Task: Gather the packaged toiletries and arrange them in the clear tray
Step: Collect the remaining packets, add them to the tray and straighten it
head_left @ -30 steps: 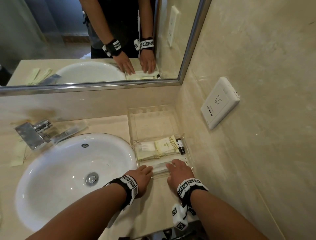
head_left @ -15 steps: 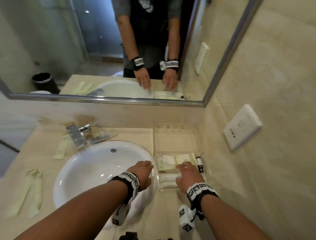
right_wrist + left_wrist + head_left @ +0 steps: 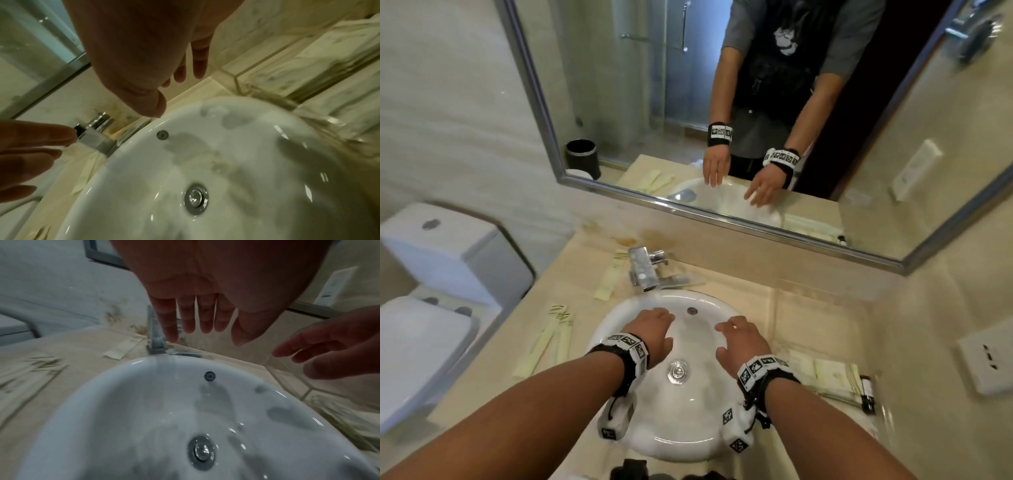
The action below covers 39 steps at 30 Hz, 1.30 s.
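Both my hands hover open over the white sink (image 3: 640, 404), palms down, holding nothing. My left hand (image 3: 654, 327) is over the basin's left half, my right hand (image 3: 739, 339) over its right half. The clear tray (image 3: 822, 313) stands on the counter right of the sink; its near part holds cream packets (image 3: 832, 373) and a small dark bottle (image 3: 868, 394). A cream packet (image 3: 607, 279) lies left of the tap. Two long packets (image 3: 551, 341) lie on the counter's left side. In the left wrist view my straight fingers (image 3: 195, 318) point at the tap (image 3: 156, 337).
A chrome tap (image 3: 643, 270) stands behind the sink, with a clear-wrapped item (image 3: 679, 280) beside it. A mirror (image 3: 722, 102) covers the back wall. A wall socket (image 3: 986, 363) is on the right wall. A toilet (image 3: 431, 291) stands left of the counter.
Both hands left the tray's near end and moved left over the sink, fingers now spread. My head view swung left, so the tray sits at the right edge.
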Each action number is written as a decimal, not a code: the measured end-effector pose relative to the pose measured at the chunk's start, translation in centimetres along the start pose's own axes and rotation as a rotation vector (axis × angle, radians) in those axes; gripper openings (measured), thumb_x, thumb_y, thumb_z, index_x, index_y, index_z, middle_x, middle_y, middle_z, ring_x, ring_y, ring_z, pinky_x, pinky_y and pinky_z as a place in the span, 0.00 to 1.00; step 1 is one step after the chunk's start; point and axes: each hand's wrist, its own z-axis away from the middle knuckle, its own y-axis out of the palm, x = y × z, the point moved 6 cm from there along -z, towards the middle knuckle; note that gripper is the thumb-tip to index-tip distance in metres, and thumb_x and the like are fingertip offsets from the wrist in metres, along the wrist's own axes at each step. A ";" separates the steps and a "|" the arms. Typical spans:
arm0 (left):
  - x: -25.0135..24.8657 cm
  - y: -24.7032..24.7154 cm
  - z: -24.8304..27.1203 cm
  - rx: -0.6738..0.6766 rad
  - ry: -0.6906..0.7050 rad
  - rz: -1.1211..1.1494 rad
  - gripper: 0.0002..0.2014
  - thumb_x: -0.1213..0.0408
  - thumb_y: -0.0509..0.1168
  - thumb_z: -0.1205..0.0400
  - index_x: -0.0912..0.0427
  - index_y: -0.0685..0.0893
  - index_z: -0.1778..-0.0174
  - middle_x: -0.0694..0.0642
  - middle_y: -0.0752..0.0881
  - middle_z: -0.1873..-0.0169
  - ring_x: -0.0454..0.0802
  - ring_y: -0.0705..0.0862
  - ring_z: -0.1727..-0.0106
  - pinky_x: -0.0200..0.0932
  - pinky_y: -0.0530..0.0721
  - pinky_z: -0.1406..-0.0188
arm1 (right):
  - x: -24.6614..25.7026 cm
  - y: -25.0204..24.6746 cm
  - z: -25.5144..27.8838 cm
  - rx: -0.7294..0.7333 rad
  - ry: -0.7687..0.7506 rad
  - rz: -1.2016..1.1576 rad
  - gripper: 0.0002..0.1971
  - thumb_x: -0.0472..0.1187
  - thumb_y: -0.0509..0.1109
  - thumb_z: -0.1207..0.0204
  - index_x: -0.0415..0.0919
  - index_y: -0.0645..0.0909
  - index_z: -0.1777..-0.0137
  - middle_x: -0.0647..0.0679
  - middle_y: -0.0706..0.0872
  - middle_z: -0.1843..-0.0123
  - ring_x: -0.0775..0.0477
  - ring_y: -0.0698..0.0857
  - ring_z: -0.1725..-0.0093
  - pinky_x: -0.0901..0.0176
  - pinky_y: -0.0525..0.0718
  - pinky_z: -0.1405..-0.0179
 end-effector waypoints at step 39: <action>19.1 0.4 -8.9 0.118 -0.306 0.060 0.26 0.54 0.59 0.16 0.50 0.68 0.21 0.52 0.68 0.22 0.57 0.69 0.25 0.56 0.77 0.30 | 9.4 3.3 -21.4 -0.073 -0.167 0.228 0.21 0.47 0.67 0.21 0.51 0.77 0.28 0.48 0.78 0.27 0.41 0.76 0.31 0.47 0.83 0.43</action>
